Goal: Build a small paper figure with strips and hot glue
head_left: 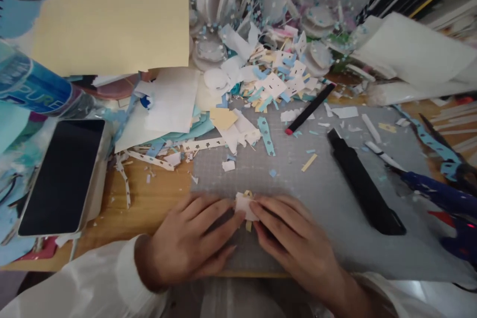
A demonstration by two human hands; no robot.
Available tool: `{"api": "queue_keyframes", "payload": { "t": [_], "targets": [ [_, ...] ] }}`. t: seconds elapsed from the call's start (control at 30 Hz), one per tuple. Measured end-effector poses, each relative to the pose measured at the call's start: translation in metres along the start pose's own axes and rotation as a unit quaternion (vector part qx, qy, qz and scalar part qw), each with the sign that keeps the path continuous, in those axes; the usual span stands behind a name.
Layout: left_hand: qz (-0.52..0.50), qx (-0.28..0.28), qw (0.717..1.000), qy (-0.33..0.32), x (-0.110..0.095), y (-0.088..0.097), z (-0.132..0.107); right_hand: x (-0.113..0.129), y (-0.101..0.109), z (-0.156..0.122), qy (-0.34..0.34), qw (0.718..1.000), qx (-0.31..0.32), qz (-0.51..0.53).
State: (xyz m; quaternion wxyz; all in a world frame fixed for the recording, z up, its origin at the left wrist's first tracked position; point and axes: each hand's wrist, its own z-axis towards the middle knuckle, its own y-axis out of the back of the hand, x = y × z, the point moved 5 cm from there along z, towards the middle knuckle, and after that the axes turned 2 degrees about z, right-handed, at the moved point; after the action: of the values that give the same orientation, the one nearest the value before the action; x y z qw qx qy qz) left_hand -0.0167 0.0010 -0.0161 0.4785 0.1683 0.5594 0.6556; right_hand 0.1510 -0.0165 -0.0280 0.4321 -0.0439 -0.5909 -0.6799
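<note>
Between my two hands, low over the grey cutting mat (320, 238), is a small white paper piece (245, 207) with yellow paper strips showing above and below it. The fingertips of my left hand (194, 238) pinch its left side. From the other side, my right hand (294, 228) holds its right edge with thumb and fingers. What lies under the fingertips is hidden. Right of my hands lies a black utility knife (361, 184), and farther off a black pen (311, 109) with a red end.
A phone (65, 174) and a blue-labelled bottle (37, 84) stand on the left near a yellow paper sheet (115, 25). Paper scraps (276, 82) heap up at the back. A blue glue gun (436, 191) and scissors (439, 139) are at the right.
</note>
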Motion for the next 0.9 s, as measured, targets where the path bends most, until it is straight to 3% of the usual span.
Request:
{"api": "queue_keyframes", "payload": {
  "t": [0.6, 0.73, 0.9],
  "targets": [
    [0.025, 0.01, 0.998, 0.064, 0.0, 0.0, 0.009, -0.007, -0.002, 0.003, -0.059, 0.997, 0.032, 0.043],
    [-0.028, 0.006, 0.997, 0.07, 0.002, 0.002, 0.008, -0.004, 0.006, 0.003, -0.049, 0.997, -0.027, 0.057],
    [-0.018, -0.006, 0.997, 0.075, 0.005, 0.005, 0.002, -0.006, 0.015, -0.004, -0.067, 0.986, -0.13, 0.075]
  ]
}}
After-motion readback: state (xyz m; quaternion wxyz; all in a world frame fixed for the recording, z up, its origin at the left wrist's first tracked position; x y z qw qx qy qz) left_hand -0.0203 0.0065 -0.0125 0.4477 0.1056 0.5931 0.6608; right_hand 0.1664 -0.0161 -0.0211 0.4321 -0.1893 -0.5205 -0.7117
